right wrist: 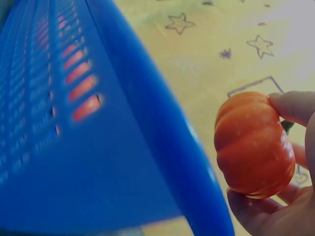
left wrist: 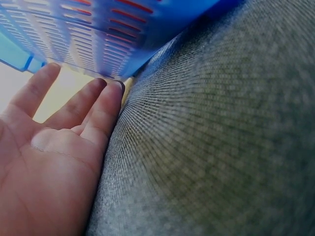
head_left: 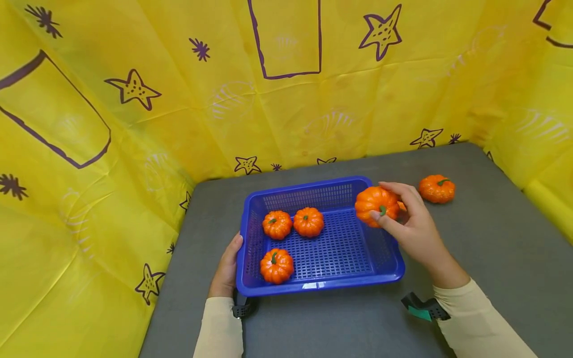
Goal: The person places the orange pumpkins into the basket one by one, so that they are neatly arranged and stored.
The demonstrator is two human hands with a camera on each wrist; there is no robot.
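Observation:
A blue basket (head_left: 320, 287) holds several small orange pumpkins, two (head_left: 277, 225) (head_left: 309, 222) side by side and one (head_left: 276, 266) nearer the front. My right hand (head_left: 418, 228) pinches another pumpkin (head_left: 377, 206) between thumb and fingers, above the basket's right rim. The right wrist view shows that pumpkin (right wrist: 253, 145) beside the rim (right wrist: 162, 128), gripped by the fingertips. At the basket's left side is my left hand (head_left: 227, 268), its thumb against the rim. In the left wrist view the left hand's fingers (left wrist: 74, 105) extend loosely towards the slotted wall (left wrist: 98, 37).
Behind my right hand, part of an orange thing (head_left: 402, 206) shows. A further pumpkin (head_left: 436, 189) lies on the grey table (head_left: 492, 258) at the right. Yellow patterned cloth (head_left: 286, 124) stands along the back and both sides.

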